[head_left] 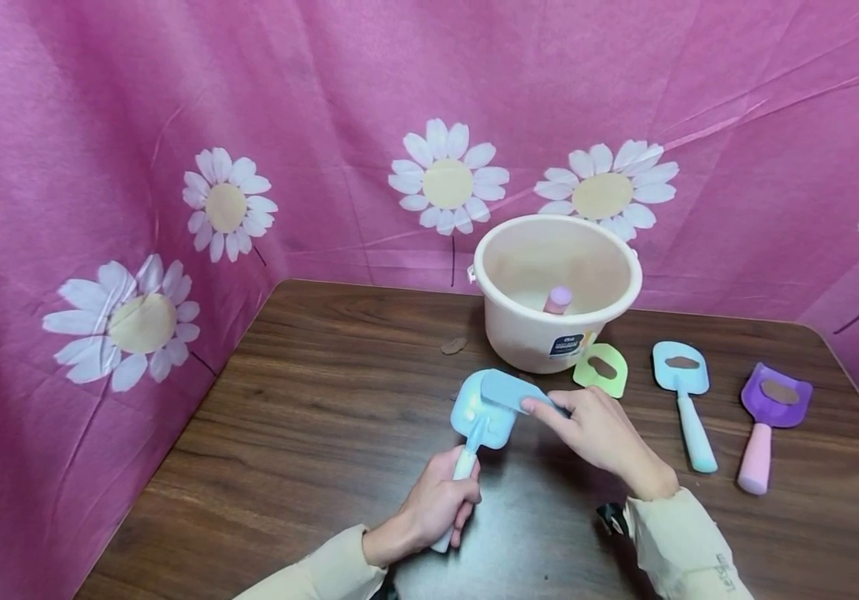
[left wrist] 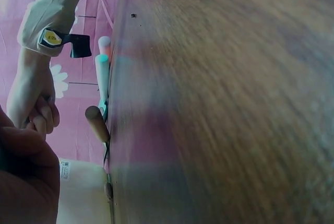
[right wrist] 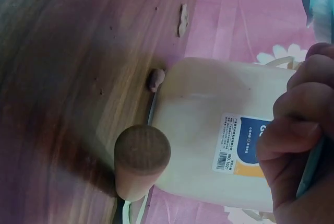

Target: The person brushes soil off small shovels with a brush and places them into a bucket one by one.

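Blue shovel (head_left: 491, 431): smooth, glossy scoop, squarish with rounded corners; slim white handle within the left fingers, scoop just beyond them.
Left hand (head_left: 436, 500): fingers curled round that handle.
Slab (head_left: 507, 389): blue, flat, round-cornered, material hard to tell; runs left from the right fingertips, over part of the scoop.
Right hand (head_left: 601, 433): thumb and fingers pinch the slab's near end.
Bucket (head_left: 519, 335): cream, plastic-looking, round, thick-rimmed, printed label; stands beyond the right fingers, a pink stub (head_left: 558, 300) with lilac tip inside.
Green shovel (head_left: 611, 386): just beyond the right hand, near the bucket; brown, round-ended handle seen from the wrists.
Pale shovel (head_left: 693, 429): light blue scoop, mint handle; right of the right fingers.
Purple shovel (head_left: 757, 454): pink handle, raised scoop edges; farther right of those fingers.
Brown patches: one in each of these last three scoops, lump or cut-out, cannot tell.
Lump (head_left: 454, 345): brown, irregular; beyond the left fingers.
Table (head_left: 339, 400): dark wood grain, sheen near the fingers, rounded far corners.
Cloth (head_left: 339, 125): pink, creased, printed with white daisies; hangs behind everything.
Sleeves (head_left: 680, 537): cream, behind both hands.
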`<state>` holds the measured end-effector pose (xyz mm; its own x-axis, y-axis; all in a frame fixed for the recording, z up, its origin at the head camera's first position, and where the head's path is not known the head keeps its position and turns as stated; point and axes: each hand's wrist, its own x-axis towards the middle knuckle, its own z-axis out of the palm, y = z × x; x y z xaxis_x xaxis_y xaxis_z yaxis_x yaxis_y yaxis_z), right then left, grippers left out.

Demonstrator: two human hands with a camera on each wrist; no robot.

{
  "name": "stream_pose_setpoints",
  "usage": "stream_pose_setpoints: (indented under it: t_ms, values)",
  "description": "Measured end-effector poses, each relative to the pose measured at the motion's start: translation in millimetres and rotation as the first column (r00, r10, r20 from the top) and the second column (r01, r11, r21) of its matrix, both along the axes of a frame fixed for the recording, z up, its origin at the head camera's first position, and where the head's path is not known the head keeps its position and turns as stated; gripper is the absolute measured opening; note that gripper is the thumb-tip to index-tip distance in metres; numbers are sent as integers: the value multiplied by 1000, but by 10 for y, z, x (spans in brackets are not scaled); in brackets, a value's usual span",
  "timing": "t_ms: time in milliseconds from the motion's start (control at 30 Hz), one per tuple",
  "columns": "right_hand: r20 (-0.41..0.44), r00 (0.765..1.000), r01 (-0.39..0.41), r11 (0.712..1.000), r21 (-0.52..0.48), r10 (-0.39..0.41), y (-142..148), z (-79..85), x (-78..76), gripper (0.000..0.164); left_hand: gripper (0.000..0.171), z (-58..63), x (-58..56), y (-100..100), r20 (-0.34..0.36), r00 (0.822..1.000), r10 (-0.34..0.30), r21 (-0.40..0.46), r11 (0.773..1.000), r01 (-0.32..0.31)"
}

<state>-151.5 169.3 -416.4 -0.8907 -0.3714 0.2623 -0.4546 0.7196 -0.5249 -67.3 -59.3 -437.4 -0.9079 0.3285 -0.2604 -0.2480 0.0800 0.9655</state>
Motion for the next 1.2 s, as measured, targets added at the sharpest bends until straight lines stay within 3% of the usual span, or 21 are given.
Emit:
stream_pose_setpoints:
  t_ms: [233,433,600,833,1200]
  values:
    - [18,994,102,993,53,-103,-20,31,-54,56,12,-11,17,21,13,1000,14,-7,1000,-14]
    - [10,990,137,989,47,-138,-85,43,-61,55,12,-7,-9,61,10,998,66,-36,997,-66]
    - [-48,997,66,996,51,-64,-180,116,27,51,13,-6,-50,89,6,996,89,-38,995,-88]
    - [-81,991,-94,978,187,110,-312,226,188,52,12,-2,-72,116,2,995,96,-34,995,-96]
    - [-61,996,-56,971,231,72,-328,218,192,54,11,9,-55,110,4,993,114,-56,992,-114]
